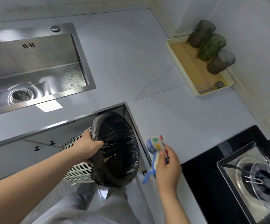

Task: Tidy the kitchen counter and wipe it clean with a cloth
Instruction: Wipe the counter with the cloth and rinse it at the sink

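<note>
My left hand (89,147) grips the rim of a white perforated waste bin (76,168) lined with a black bag (118,149). The bin is tilted with its mouth facing up towards me, just below the inner corner of the pale grey counter (131,62). Crumbs show inside the bag. My right hand (168,165) holds a bunched cloth (156,146), white with coloured dots and a blue edge, at the counter's front edge right of the bin.
A steel sink (34,65) sits at the left. At the back right stands a cream tray (181,65) with three tinted glasses (211,46) and a spoon (215,86). A black gas hob (237,173) fills the lower right. Cabinet handles show below the counter.
</note>
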The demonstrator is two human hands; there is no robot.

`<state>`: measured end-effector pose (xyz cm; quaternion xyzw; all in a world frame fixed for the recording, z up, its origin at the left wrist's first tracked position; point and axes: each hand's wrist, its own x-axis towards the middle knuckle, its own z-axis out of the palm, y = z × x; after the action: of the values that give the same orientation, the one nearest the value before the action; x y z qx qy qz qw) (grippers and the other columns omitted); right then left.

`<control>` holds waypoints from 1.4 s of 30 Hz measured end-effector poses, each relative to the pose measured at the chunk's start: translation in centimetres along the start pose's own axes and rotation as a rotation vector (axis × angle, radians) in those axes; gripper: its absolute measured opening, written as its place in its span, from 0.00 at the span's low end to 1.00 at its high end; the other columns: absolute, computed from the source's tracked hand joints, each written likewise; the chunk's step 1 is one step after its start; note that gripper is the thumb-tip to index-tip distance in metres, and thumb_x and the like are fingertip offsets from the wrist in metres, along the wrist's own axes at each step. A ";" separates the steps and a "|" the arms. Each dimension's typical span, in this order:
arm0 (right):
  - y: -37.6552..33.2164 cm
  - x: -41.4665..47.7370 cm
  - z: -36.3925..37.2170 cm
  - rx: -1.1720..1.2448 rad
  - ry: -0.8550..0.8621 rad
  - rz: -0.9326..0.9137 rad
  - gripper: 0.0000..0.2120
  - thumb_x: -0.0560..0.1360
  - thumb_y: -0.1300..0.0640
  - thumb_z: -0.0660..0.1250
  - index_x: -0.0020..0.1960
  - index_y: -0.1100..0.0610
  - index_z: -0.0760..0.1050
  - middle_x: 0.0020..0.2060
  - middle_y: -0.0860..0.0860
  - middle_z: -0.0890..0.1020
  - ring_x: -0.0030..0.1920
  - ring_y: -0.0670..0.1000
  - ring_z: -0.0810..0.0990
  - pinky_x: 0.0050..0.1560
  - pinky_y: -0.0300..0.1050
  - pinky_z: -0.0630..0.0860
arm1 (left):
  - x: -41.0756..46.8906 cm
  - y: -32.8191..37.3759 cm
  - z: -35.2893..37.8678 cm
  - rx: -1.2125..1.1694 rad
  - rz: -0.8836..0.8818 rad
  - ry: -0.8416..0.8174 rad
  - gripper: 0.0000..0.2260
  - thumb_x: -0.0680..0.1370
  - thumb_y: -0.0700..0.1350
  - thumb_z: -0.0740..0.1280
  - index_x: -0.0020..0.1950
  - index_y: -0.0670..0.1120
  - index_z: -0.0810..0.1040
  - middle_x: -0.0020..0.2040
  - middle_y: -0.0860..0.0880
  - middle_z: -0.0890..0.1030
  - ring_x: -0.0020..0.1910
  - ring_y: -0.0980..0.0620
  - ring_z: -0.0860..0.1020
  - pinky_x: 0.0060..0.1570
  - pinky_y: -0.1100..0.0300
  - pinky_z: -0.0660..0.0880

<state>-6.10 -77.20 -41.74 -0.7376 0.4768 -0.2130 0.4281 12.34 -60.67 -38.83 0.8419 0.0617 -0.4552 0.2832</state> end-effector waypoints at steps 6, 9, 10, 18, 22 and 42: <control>3.0 -2.1 -4.0 -0.119 0.378 0.146 0.12 0.78 0.62 0.61 0.59 0.58 0.78 0.49 0.52 0.81 0.47 0.51 0.79 0.40 0.39 0.72 | 0.3 0.2 0.7 0.010 0.023 0.006 0.15 0.78 0.43 0.65 0.58 0.45 0.60 0.42 0.47 0.70 0.36 0.47 0.75 0.17 0.62 0.72; 4.6 -2.8 -3.4 -0.196 0.391 0.228 0.13 0.78 0.63 0.59 0.59 0.60 0.77 0.50 0.55 0.80 0.48 0.57 0.79 0.42 0.47 0.73 | 0.6 0.1 0.4 0.002 0.007 -0.005 0.15 0.77 0.43 0.64 0.59 0.45 0.60 0.43 0.45 0.71 0.38 0.44 0.76 0.19 0.59 0.74; 5.0 -3.1 -2.8 -0.227 0.370 0.228 0.13 0.78 0.62 0.59 0.60 0.60 0.77 0.51 0.56 0.80 0.49 0.58 0.79 0.43 0.49 0.74 | 0.7 0.1 0.4 0.011 0.006 -0.002 0.15 0.77 0.43 0.64 0.59 0.45 0.60 0.42 0.45 0.70 0.37 0.44 0.76 0.18 0.60 0.73; 1.4 -2.6 3.9 -0.144 0.235 0.109 0.20 0.74 0.53 0.54 0.51 0.64 0.79 0.46 0.58 0.80 0.45 0.57 0.78 0.43 0.39 0.66 | 0.9 0.0 0.1 0.029 0.007 -0.033 0.16 0.77 0.45 0.65 0.59 0.45 0.60 0.44 0.45 0.71 0.39 0.44 0.76 0.23 0.57 0.76; -1.4 -3.2 7.3 -0.032 -0.107 0.054 0.08 0.79 0.59 0.61 0.43 0.56 0.77 0.33 0.46 0.78 0.33 0.39 0.73 0.34 0.35 0.64 | 1.0 -0.4 -0.1 -0.002 0.018 -0.026 0.15 0.77 0.45 0.65 0.59 0.46 0.61 0.43 0.46 0.71 0.39 0.45 0.76 0.20 0.60 0.74; -4.0 -0.9 6.9 0.196 -0.734 0.411 0.08 0.76 0.59 0.61 0.48 0.62 0.77 0.44 0.62 0.82 0.43 0.55 0.80 0.50 0.55 0.77 | -3.0 -11.2 0.1 -0.134 -0.104 0.215 0.13 0.77 0.43 0.62 0.61 0.45 0.65 0.45 0.44 0.75 0.43 0.45 0.74 0.43 0.53 0.73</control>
<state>0.57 -72.72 -42.04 -0.6101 0.4074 0.1086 0.6708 6.50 -50.97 -41.20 0.8607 0.1654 -0.3713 0.3065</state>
